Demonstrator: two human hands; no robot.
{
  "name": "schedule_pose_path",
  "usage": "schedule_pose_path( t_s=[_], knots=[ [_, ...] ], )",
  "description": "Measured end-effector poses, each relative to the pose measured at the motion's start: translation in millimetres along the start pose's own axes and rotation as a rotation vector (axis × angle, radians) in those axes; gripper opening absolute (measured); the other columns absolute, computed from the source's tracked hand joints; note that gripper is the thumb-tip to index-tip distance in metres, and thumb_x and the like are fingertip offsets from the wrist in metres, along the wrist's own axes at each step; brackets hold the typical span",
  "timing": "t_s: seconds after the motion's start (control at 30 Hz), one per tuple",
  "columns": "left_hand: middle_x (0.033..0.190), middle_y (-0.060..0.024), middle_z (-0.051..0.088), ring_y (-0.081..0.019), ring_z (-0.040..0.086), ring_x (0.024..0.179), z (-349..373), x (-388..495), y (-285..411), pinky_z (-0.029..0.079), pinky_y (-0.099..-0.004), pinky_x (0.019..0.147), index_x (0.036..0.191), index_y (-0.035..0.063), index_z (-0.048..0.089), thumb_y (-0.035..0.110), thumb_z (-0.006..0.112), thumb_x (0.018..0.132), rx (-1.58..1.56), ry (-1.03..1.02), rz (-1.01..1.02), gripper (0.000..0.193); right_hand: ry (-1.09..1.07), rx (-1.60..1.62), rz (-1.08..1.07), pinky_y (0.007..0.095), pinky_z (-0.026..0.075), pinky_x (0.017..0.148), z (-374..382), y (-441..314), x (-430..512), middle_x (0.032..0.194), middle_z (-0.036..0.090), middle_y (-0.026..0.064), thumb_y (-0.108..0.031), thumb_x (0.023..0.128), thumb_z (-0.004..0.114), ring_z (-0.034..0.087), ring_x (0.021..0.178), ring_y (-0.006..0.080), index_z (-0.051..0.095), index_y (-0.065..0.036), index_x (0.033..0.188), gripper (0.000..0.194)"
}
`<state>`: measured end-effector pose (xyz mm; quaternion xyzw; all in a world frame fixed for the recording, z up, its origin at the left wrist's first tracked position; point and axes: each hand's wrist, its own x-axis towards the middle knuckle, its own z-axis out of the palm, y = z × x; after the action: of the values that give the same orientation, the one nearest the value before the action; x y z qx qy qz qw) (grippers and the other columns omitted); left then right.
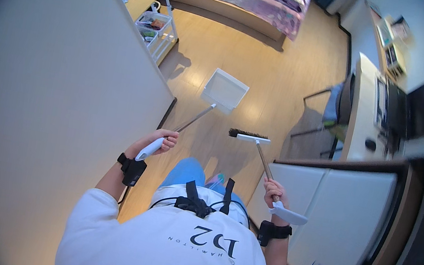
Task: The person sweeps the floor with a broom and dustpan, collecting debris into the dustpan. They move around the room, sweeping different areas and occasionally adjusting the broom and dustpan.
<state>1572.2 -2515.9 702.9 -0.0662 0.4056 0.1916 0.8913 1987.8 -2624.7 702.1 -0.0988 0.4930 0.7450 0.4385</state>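
Observation:
My left hand (163,141) is closed around the handle of a long-handled white dustpan (226,89), whose pan is ahead of me over the wood floor, its raised rim showing all round. Whether the pan touches the floor I cannot tell. In my right hand (274,192) is the handle of a broom (253,138) with a white head and dark bristles. The broom head is to the right of the pan and nearer to me, apart from it. A white grip end sticks out behind each fist.
A white wall (79,66) runs along my left, with a trolley (156,25) holding baskets beyond its end. The bed (226,3) stands at the back. To the right are a chair (343,100), a desk (361,116) with a laptop (415,113), and a white refrigerator (334,213).

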Motion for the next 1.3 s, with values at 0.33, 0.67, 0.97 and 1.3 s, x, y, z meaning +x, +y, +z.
schedule_pose_path(
  t_s=[0.33, 0.67, 0.97, 1.3],
  knots=[
    [0.058, 0.0044, 0.035, -0.0028, 0.034, 0.041, 105.2, 118.1, 264.8, 0.03, -0.0139, 0.034, 0.077, 0.0066, 0.036, 0.011, 0.039, 0.089, -0.209, -0.042, -0.02, 0.014, 0.1, 0.063, 0.113, 0.02, 0.038, 0.041, 280.7, -96.6, 171.0, 0.053, 0.036, 0.0005, -0.011, 0.09, 0.034, 0.036, 0.041, 0.0085, 0.037, -0.001, 0.079, 0.015],
    [0.059, 0.0039, 0.035, -0.0028, 0.034, 0.045, 176.0, 179.9, 501.8, 0.029, -0.0148, 0.037, 0.076, 0.0065, 0.036, 0.007, 0.038, 0.089, -0.335, -0.012, 0.191, 0.013, 0.13, -0.138, 0.208, 0.0179, 0.039, 0.04, 501.0, -129.2, 342.3, 0.058, 0.035, 0.0009, -0.01, 0.091, 0.034, 0.036, 0.043, 0.0078, 0.037, 0.005, 0.095, 0.015],
    [0.062, 0.003, 0.037, -0.003, 0.035, 0.047, 215.5, 236.5, 648.8, 0.029, -0.0149, 0.039, 0.079, 0.0039, 0.038, 0.007, 0.039, 0.087, -0.534, -0.035, 0.567, 0.009, 0.53, -0.445, 0.412, 0.0153, 0.036, 0.038, 709.0, -158.2, 522.8, 0.055, 0.034, 0.0002, -0.01, 0.091, 0.036, 0.034, 0.04, 0.0059, 0.033, -0.004, 0.07, 0.022],
    [0.062, 0.0024, 0.037, -0.0025, 0.036, 0.046, 198.6, 225.4, 815.8, 0.03, -0.0145, 0.038, 0.078, 0.0046, 0.037, 0.005, 0.041, 0.085, -0.598, 0.052, 0.783, 0.009, 0.706, -0.581, 0.532, 0.0155, 0.036, 0.04, 842.2, -105.0, 693.7, 0.056, 0.035, 0.0001, -0.01, 0.091, 0.035, 0.034, 0.042, 0.0061, 0.034, -0.004, 0.073, 0.02]
  ],
)
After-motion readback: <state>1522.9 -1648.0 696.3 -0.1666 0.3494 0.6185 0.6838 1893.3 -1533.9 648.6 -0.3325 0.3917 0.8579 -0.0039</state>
